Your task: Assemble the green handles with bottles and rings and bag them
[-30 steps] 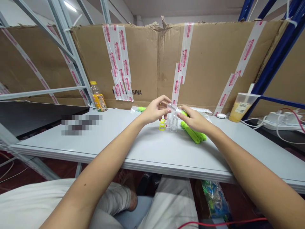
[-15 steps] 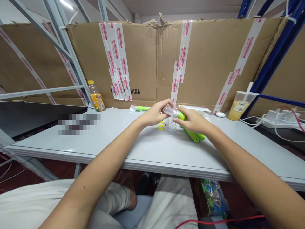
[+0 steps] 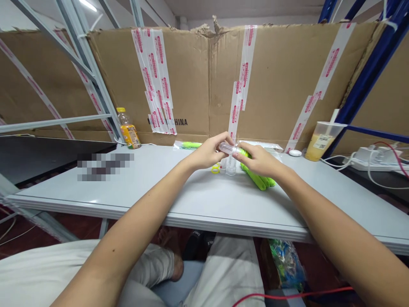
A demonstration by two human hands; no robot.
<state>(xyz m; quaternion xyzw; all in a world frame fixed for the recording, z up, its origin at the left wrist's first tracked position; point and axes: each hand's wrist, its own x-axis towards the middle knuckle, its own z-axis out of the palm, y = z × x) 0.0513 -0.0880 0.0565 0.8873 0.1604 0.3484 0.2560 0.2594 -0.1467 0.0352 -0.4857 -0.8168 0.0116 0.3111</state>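
Note:
Both hands meet over the middle of the grey table [image 3: 179,200]. My left hand [image 3: 209,152] and my right hand [image 3: 257,160] pinch the two ends of a small clear plastic tube [image 3: 227,148], held sideways above the table. Under it stand a couple of small clear bottles [image 3: 230,168] and a yellow ring [image 3: 215,169]. Several bright green plastic pieces [image 3: 258,180] lie beside my right hand.
A taped cardboard wall [image 3: 204,85] closes the back of the table. An orange drink bottle [image 3: 128,131] stands at the back left, a plastic cup with a straw [image 3: 322,140] at the back right, a white power strip [image 3: 377,158] with cables beyond it.
The clear tube has turned from tilted to sideways and sunk slightly as both hands drew closer together on it. The view has shifted a little.

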